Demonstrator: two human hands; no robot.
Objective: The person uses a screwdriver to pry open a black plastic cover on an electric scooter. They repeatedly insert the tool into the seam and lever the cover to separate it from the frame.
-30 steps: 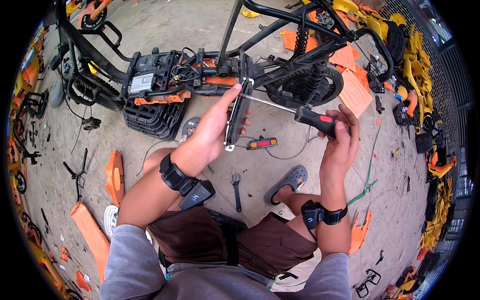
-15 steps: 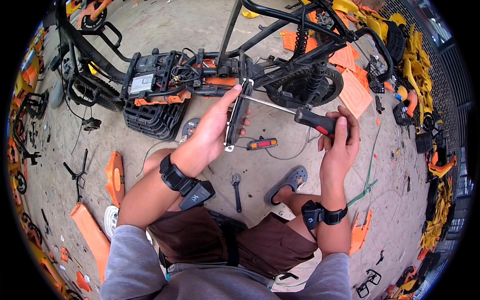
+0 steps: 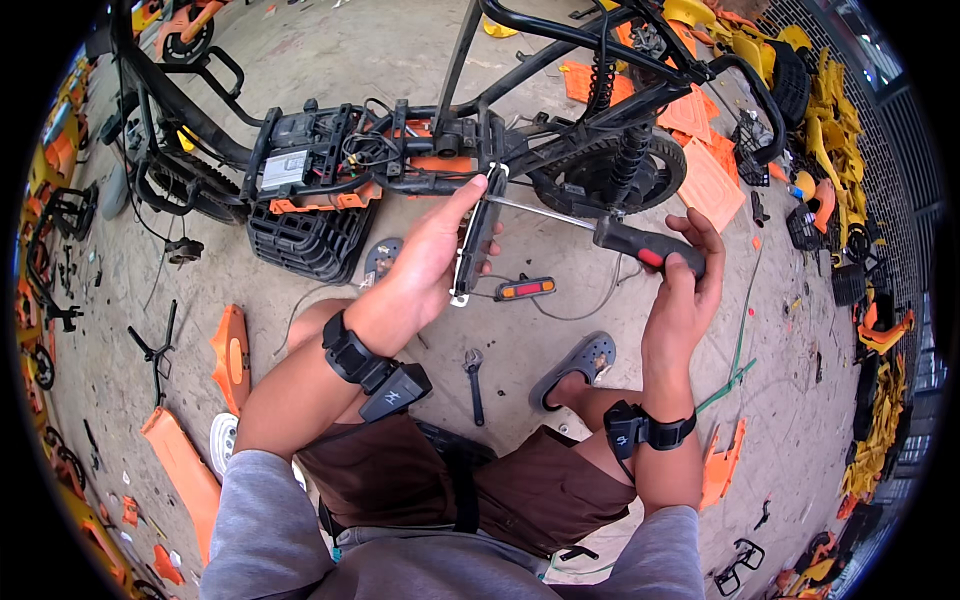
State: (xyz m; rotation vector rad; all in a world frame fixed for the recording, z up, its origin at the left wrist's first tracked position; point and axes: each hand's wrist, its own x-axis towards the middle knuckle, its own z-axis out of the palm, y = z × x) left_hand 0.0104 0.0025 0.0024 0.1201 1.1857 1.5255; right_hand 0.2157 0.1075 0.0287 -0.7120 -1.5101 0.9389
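My left hand (image 3: 425,250) is closed around a narrow dark part with light metal edges (image 3: 478,240), which stands nearly upright with its thumb near the top end. In my right hand (image 3: 680,310) is a screwdriver (image 3: 628,242) with a black and red handle, gripped mostly by the thumb and fingers. Its shaft runs leftward to the upper portion of the dark part; the tip seems to meet it, though the exact contact is too small to make out. Just beyond is a stripped black bike frame (image 3: 540,75) with exposed wiring.
A red and orange tail light (image 3: 525,288) with a wire lies on the concrete below the held part. Nearer me rests an adjustable wrench (image 3: 474,385). Orange panels (image 3: 185,470) lie at left, and yellow parts (image 3: 830,130) are piled along the right.
The screwdriver handle has turned and shifted slightly right, its red patch now higher. My right fingers have changed their hold on it. The dark part has tilted slightly in my left hand.
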